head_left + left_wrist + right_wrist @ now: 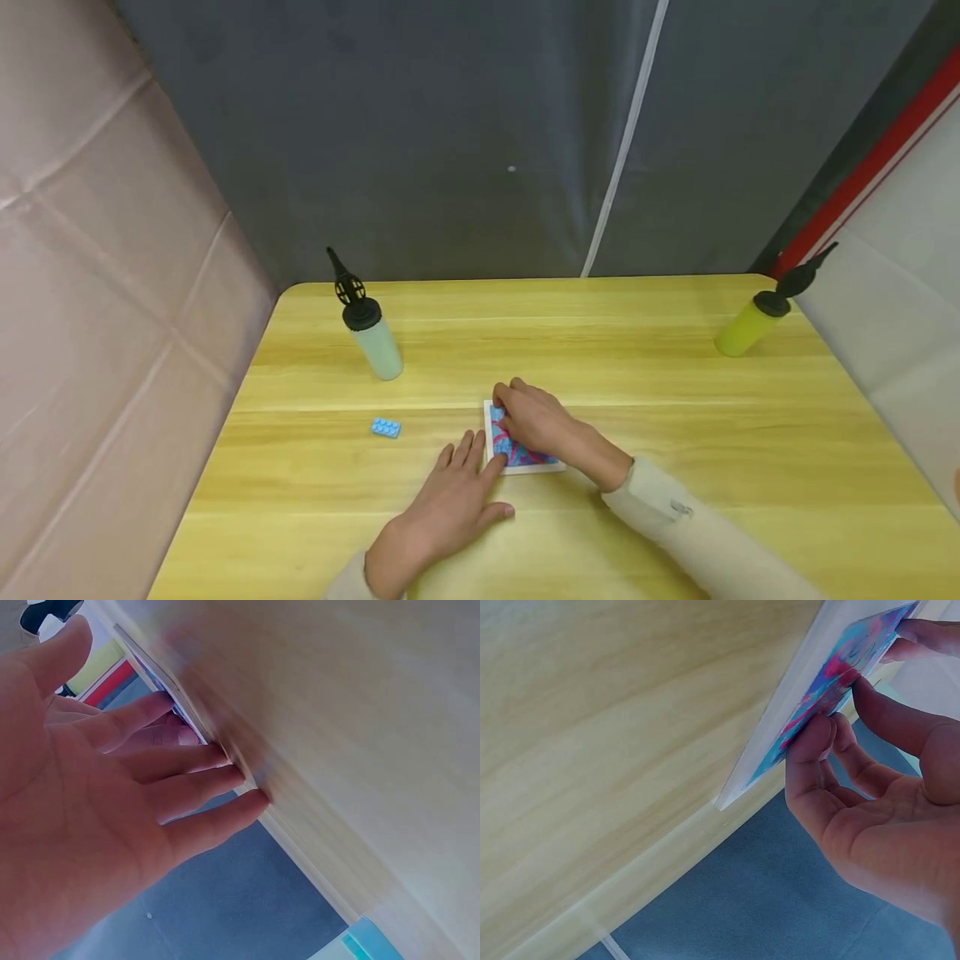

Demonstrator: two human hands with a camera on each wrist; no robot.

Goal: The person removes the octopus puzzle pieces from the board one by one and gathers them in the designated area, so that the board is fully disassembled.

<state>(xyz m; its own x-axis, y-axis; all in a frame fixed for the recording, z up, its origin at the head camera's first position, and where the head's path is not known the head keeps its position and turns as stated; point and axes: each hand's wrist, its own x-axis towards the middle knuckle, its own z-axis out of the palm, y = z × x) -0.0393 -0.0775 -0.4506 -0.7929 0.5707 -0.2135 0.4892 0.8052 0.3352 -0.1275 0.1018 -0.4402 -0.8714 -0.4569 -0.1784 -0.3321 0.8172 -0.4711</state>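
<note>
My right hand (534, 419) lies on top of a flat card (517, 454) with a pink-and-blue swirl and a white border, lying near the front middle of the table (675, 392). From the right wrist view my fingers (832, 754) are curled against the card's printed face, pressing it rather than pinching it. My left hand (450, 500) rests flat on the table just beside the card's left edge, its fingers (217, 780) straight and spread, the tips touching that edge and gripping nothing.

I judge the main risk to be the card sliding: the wood looks smooth, the card is thin, and if I push from the left harder than I press from above, it could skate away under my right palm. Curled fingertips could also bend or crease a corner.

A small blue brick (386, 427) lies well apart to the left, a pale pump bottle (371, 337) behind it, and a yellow-green one (746, 327) at the far right.

I can read no writing, brand or label on anything.
</note>
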